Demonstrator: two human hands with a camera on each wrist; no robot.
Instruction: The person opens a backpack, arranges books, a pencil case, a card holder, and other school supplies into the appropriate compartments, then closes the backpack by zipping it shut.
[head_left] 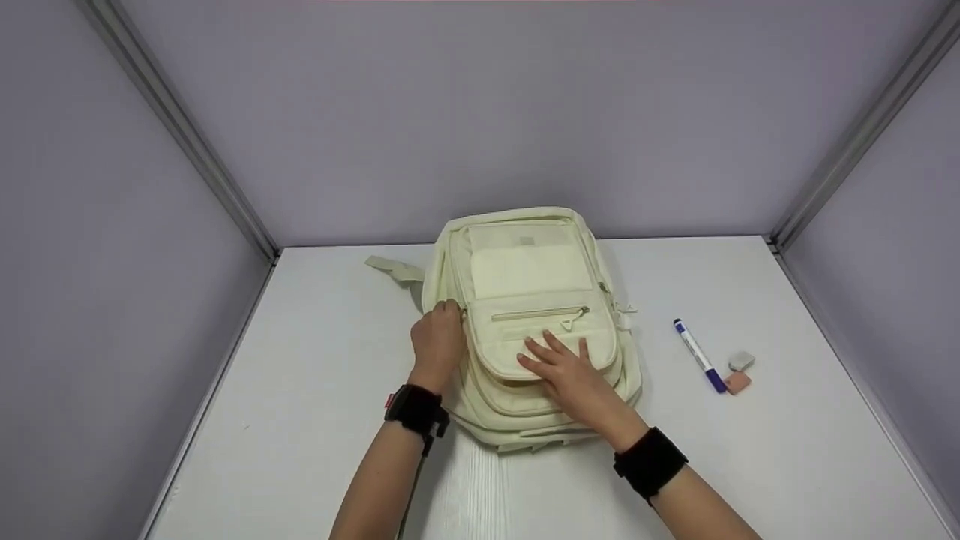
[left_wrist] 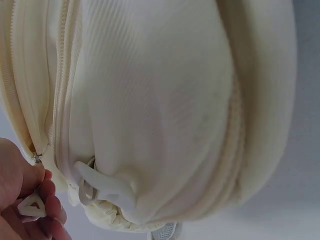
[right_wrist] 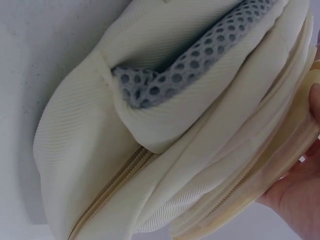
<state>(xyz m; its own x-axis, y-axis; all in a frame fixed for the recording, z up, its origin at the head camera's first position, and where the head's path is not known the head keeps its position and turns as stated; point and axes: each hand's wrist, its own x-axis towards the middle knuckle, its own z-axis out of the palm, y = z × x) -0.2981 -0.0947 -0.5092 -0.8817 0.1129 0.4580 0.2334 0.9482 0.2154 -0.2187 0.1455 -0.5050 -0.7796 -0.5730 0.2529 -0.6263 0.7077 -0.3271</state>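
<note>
On the table, left hand [head_left: 436,339] pinches backpack [head_left: 525,270] zipper pull [left_wrist: 31,207]; right hand [head_left: 568,370] lies flat.

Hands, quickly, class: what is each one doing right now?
Left hand: fingers pinch a zipper pull at the backpack's side.
Right hand: open, fingers flat on the backpack's front pocket.

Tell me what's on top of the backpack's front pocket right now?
The right hand lies flat on the front pocket, fingers spread. The pocket zip above it looks closed, so its inside is hidden.
</note>
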